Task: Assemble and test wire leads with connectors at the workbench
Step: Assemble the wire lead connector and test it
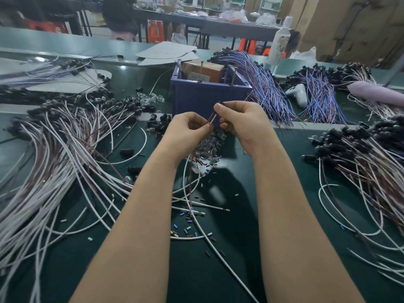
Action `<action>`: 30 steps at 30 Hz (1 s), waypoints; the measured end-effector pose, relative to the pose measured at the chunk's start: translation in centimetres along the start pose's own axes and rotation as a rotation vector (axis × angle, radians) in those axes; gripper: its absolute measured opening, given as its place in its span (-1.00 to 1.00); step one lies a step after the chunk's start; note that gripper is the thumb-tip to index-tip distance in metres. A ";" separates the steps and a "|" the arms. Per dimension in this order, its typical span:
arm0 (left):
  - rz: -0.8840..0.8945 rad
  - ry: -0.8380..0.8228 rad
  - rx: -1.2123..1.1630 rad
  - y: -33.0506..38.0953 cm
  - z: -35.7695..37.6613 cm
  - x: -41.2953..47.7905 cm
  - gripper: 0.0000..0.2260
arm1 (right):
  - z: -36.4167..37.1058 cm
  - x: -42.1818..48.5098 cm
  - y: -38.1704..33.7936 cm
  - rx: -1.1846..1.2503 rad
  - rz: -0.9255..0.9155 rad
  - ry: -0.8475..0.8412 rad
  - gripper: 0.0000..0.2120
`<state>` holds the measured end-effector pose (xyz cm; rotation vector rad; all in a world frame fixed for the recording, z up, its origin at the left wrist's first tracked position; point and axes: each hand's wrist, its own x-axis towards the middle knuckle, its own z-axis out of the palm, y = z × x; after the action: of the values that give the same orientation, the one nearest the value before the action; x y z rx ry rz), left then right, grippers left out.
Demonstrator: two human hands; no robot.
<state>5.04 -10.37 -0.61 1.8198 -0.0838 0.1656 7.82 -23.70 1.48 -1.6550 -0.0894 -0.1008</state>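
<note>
Brown wire lead (211, 118) pinched by left hand (185, 130) and right hand (240, 122), close together; tip possibly black connector (222, 103)

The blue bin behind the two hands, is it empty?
No, the blue bin holds a brown cardboard box, whose top shows above the bin's rim.

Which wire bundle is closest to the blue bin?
The blue-purple bundle draped right against the blue bin, on its right. The other blue-purple bundle lies further right, beyond the white device. The white-brown piles lie apart from it.
</note>
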 end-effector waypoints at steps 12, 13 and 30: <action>-0.014 -0.019 0.169 -0.1 0.2 -0.2 -0.85 | 0.2 -0.3 0.3 0.038 -0.024 0.106 -0.90; -0.003 -0.003 0.183 -0.1 0.3 -0.1 -0.87 | 0.2 -0.3 0.2 0.012 -0.045 0.107 -0.90; 0.284 0.205 0.154 1.8 0.5 0.2 -0.86 | -0.2 -1.4 -2.0 -0.033 -0.119 0.074 -0.88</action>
<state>5.01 -11.32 1.00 1.9270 -0.1894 0.5715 6.24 -23.74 3.27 -1.6769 -0.1301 -0.2548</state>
